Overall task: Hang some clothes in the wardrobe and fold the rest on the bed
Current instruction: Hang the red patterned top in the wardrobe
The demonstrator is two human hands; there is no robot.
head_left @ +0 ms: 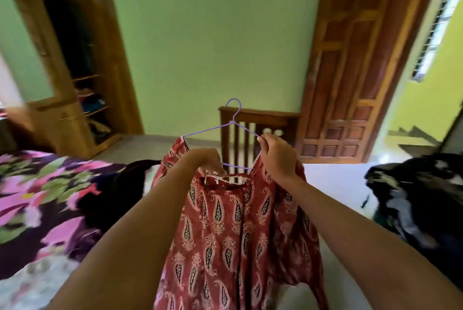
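Head view: red printed garment (225, 234) held mid-air, half threaded on purple hanger (213, 129). Left hand (205, 161) fingers pinch neckline; right hand (275, 156) grips hanger's bare right end. Unhung; wardrobe (75, 59) open, well apart. Dark clothes (112, 197) on bed (37, 184) unfolded.

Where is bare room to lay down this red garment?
A pale patch lies bare between the red garment and the dark clothes pile. The floral sheet is bare at far left; a black garment crowds its right side. The right hand pinches the hanger.

Head camera looks forward, down, close over hands (240, 159).
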